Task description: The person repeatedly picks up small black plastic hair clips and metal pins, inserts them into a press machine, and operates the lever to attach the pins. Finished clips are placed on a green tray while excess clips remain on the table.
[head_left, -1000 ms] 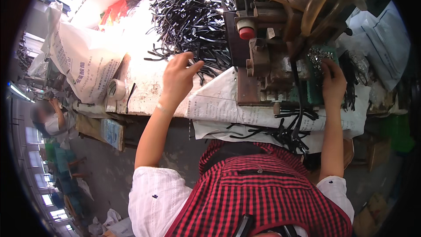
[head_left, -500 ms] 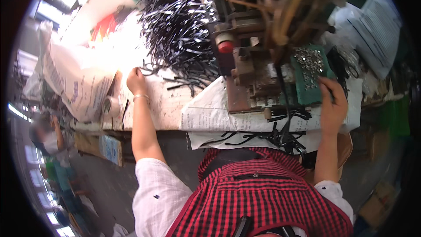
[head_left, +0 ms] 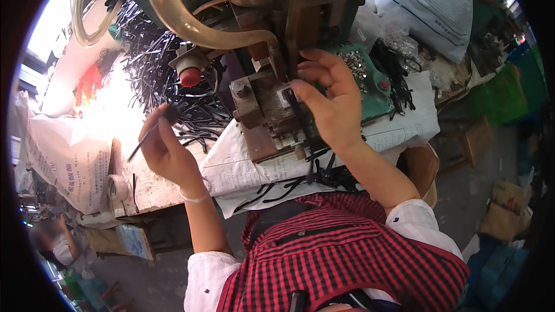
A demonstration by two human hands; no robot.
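Between left hand (head_left: 167, 149) and machine (head_left: 250, 106), the white sheet (head_left: 228, 159) offers passage; beyond, the hose (head_left: 193, 33) obstructs.

Strip pile (head_left: 153, 72) left of machine (head_left: 248, 104)

"What's worn at the bottom of the frame?"
"A red-and-black checked apron (head_left: 347, 260) with a zip (head_left: 301, 231) across the chest."
"And the sleeves (head_left: 211, 277)?"
"White, short, with small dark motifs (head_left: 396, 219). A pale bracelet (head_left: 196, 199) rings the left wrist (head_left: 189, 188)."
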